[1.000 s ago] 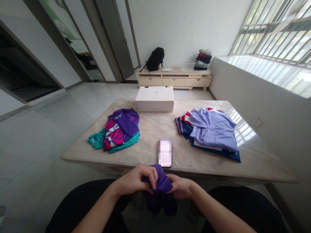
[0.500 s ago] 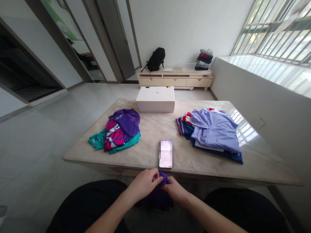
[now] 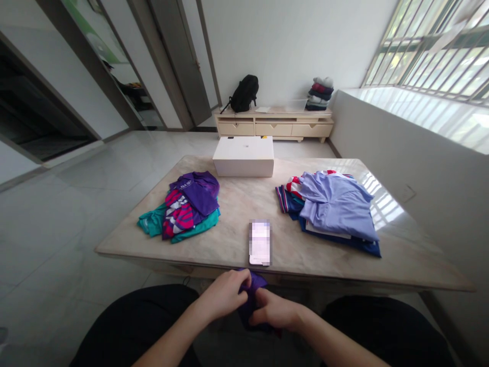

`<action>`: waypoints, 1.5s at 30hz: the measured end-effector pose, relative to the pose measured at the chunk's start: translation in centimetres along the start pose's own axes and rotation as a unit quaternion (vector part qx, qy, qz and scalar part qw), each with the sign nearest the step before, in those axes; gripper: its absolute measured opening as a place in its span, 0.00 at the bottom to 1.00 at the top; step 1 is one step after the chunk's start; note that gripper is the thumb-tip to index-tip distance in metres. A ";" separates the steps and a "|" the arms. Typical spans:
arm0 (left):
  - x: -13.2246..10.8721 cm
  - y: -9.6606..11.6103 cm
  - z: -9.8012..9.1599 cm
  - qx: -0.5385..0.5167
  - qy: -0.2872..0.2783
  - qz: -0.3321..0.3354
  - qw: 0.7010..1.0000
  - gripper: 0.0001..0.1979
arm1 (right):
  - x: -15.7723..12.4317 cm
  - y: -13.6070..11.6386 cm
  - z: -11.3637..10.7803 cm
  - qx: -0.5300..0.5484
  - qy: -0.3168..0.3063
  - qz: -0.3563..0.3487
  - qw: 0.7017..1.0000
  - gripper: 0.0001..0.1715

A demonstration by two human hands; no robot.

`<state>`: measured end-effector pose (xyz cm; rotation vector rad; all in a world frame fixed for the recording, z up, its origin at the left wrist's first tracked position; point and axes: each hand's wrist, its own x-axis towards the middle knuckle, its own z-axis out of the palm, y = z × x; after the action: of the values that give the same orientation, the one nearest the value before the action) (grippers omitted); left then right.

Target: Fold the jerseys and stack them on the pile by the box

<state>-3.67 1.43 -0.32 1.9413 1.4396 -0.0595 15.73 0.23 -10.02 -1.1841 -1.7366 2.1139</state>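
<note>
A white-walled room with a pale tiled floor holds a marble-topped table (image 3: 237, 204); a barred window (image 3: 431, 46) lets light in at 2 o'clock, and dark door frames stand at 10 o'clock. Against the far wall at 12 o'clock runs a low cabinet (image 3: 273, 125) with closed drawers, carrying a black backpack (image 3: 244, 93) on its left end and a stack of folded clothes (image 3: 320, 93) on its right.

On the table, a closed white box (image 3: 243, 156) sits at the far edge at 12 o'clock; its contents cannot be seen. At 10 o'clock lies a loose pile (image 3: 183, 206) of purple, striped pink and teal garments. At 2 o'clock lies a second pile (image 3: 332, 209), a light blue shirt on top of navy and red-striped ones. A phone (image 3: 260, 242) lies flat near the front edge, between the piles.

Below the front edge, at 6 o'clock, both hands meet over the person's lap. The left hand (image 3: 225, 294) is closed on a bunched purple cloth (image 3: 255, 283), fingers curled over its top. The right hand (image 3: 273, 309) grips the same cloth from the other side, just beside the left. The cloth sits between them, clear of the table and just under the phone.
</note>
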 end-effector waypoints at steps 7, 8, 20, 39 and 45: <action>-1.2 0.2 -2.5 -0.115 -0.066 0.078 0.988 0.09 | -1.2 -1.7 -1.7 -0.352 0.010 0.003 0.936 0.17; -1.1 0.3 -2.6 -0.133 -0.066 0.082 0.986 0.08 | -1.4 -1.7 -1.8 -0.373 0.023 0.016 0.927 0.17; -0.5 0.8 -1.7 -0.309 -0.090 0.072 0.944 0.07 | -1.6 -3.1 -2.8 -0.455 0.121 0.019 0.882 0.35; -0.7 -0.9 -1.7 -0.024 0.312 0.280 0.907 0.08 | -2.2 -4.1 -2.8 -0.292 0.152 -0.239 0.913 0.16; -1.1 -0.4 -0.9 -0.082 0.390 0.250 0.882 0.10 | -2.8 -4.6 -1.9 -0.322 0.141 -0.222 0.909 0.20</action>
<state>-4.75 1.08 0.60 2.2313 1.2652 1.1612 17.28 1.55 -4.72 -1.0048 -2.3477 1.0774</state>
